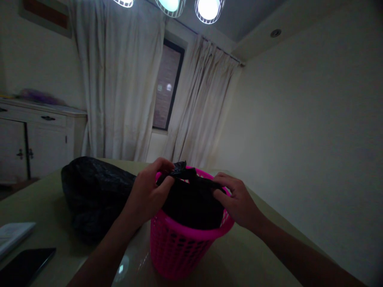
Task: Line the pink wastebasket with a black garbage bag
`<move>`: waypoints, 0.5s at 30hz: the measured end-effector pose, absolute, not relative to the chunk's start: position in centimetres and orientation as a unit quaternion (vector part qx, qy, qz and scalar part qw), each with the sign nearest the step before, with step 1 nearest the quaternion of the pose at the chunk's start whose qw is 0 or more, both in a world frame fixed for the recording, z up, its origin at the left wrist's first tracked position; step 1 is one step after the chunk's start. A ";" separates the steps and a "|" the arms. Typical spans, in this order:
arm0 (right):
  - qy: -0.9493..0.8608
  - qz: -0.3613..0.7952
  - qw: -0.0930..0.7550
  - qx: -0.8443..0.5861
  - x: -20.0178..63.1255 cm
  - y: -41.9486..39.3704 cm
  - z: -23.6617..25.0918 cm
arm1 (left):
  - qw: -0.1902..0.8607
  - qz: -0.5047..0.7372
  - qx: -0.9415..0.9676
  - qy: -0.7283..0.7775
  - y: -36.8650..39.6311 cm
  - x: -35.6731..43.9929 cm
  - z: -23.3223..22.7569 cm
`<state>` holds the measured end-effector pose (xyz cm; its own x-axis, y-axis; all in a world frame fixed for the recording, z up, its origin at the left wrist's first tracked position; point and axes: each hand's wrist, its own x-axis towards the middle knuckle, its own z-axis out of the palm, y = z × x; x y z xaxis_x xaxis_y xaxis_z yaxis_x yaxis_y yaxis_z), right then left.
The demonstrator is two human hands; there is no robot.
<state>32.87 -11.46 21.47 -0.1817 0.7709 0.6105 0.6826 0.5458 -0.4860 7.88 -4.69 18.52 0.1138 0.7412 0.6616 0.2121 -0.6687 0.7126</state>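
Both forearms reaching forward, left hand [149, 191] curled with fingers pinched closed, right hand [237, 203] fingers bent, gripping.

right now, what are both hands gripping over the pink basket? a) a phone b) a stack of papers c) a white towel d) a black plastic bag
d, since the left hand and the right hand each pinch the top edge of the black plastic bag that sits inside the pink basket.
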 end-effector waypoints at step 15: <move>-0.843 -0.006 0.447 -0.300 32.5 -12.8 19.9 | 0.490 0.598 0.588 0.237 -2.6 7.4 17.9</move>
